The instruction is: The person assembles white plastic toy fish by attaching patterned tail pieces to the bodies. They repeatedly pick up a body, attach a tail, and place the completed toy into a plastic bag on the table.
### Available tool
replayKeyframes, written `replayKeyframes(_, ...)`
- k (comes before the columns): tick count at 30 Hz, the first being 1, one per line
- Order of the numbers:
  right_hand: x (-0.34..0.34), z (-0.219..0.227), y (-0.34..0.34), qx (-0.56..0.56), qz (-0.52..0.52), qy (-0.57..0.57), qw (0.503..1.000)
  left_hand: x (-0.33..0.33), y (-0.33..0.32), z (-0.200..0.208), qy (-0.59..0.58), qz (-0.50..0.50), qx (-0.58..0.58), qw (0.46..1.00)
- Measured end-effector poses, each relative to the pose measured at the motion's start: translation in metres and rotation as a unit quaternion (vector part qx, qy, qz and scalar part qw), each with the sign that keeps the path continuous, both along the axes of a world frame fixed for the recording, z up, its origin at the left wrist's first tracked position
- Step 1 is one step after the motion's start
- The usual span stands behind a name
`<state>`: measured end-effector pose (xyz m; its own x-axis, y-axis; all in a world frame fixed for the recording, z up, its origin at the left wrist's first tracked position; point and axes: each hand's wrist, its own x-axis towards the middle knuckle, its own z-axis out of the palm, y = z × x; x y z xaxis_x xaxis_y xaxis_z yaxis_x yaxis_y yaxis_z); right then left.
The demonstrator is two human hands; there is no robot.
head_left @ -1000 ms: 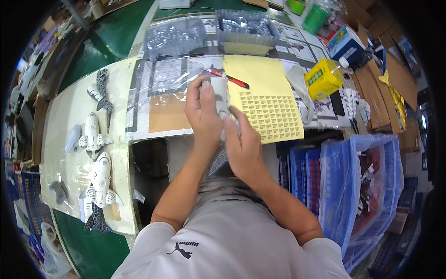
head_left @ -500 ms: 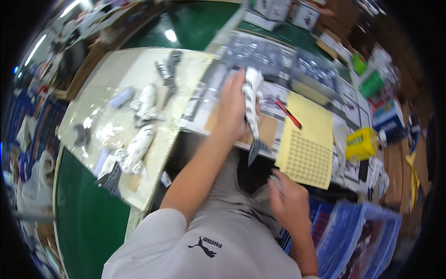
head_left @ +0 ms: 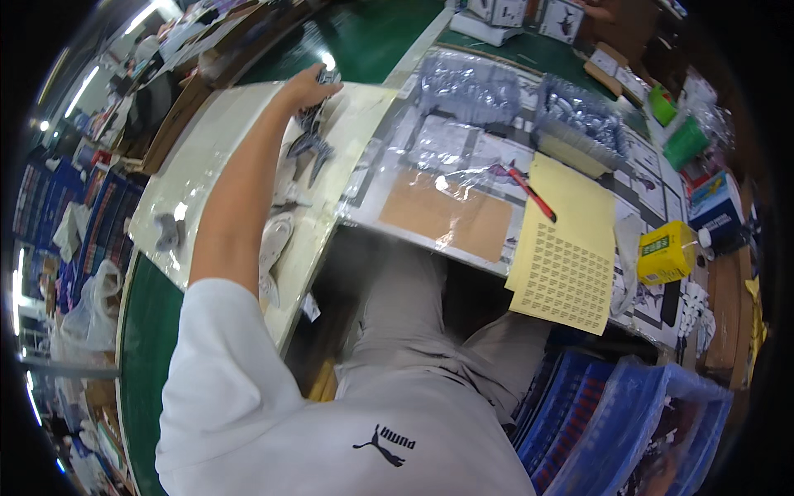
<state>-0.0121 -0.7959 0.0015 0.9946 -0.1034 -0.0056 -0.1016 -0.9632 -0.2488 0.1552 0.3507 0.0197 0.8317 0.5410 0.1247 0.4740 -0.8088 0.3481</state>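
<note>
My left hand [head_left: 308, 88] reaches to the far edge of the cream tabletop [head_left: 351, 124], fingers curled round a grey, striped toy sea creature [head_left: 329, 76] that shows only in part. Just below the hand lie more grey patterned toy figures with forked tails [head_left: 311, 149]. White toy pieces with dark marks [head_left: 276, 240] lie beside my left forearm, which hides some of them. Farther left is a small grey fin-shaped piece [head_left: 168, 233]. My right hand is out of view.
On the right-hand table are a brown cardboard sheet [head_left: 447, 217], a yellow sticker sheet [head_left: 571, 256], a red-handled cutter [head_left: 532, 194] and clear plastic blister trays [head_left: 579, 120]. A yellow bottle [head_left: 664, 253] stands farther right. Blue plastic-lined crates [head_left: 628, 413] sit at lower right.
My left hand has moved from above the right-hand table to the far end of the cream tabletop, along with the striped toy. My right hand has left the view.
</note>
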Motion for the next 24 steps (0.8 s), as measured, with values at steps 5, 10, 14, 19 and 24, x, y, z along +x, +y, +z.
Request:
replayKeyframes(5,0.014,-0.137,0.01,0.012,-0.075,0.105,0.992,-0.052,0.004,0.066,0.0,0.046,-0.026,0.999)
replayKeyframes(10,0.07,-0.196,0.101,0.045,-0.02,0.135,0.99,-0.111,-0.067,0.163,-0.098,-0.022,-0.059,0.993)
replayKeyframes(14,0.106,-0.211,0.154,0.049,0.019,0.135,0.989,-0.114,-0.162,0.158,-0.271,-0.127,-0.039,0.953)
replayKeyframes(19,0.125,-0.203,0.177,0.036,0.029,0.134,0.99,-0.12,-0.306,0.047,-0.308,-0.291,-0.198,0.884)
replayKeyframes(24,0.133,-0.193,0.152,0.017,0.009,0.12,0.993,-0.135,-0.357,-0.02,-0.186,-0.325,-0.34,0.863)
